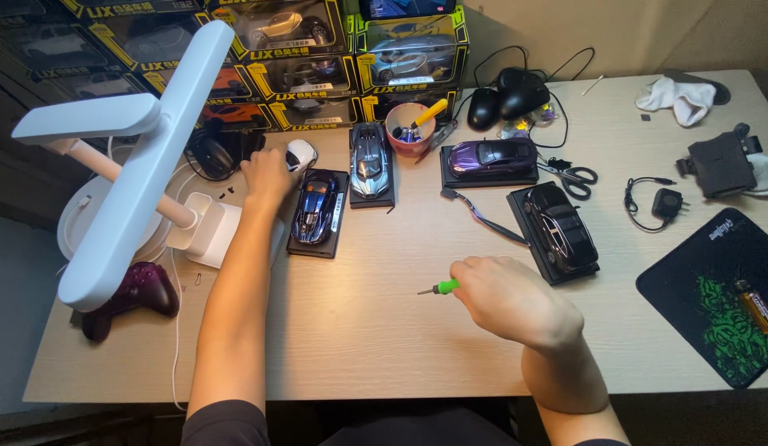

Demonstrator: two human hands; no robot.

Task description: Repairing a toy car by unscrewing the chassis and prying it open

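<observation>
Gripping a small green-handled screwdriver (438,287), my right hand (509,299) is curled shut around its handle, so only the green end and the thin metal tip stick out past my fingers. That tool lies nearly level above the desk (384,347), its long axis running left to right, the tip pointing toward my left. My left hand (267,175) reaches far forward, its grip closing on a small white model car (301,154) at the back left; the fingers wrap its near side, but I cannot tell how firmly.

Just right of that hand sits a blue model car (315,206) on a black base, nose toward me, and beside it a grey one (371,160). A black model car (559,228) on its base lies just beyond my right hand, angled away to the left. Bare desk stretches between my two forearms to the near edge, giving open room. A white desk lamp (128,157) crowds the left side, and a black-and-green mouse mat (722,289) fills the right corner.
</observation>
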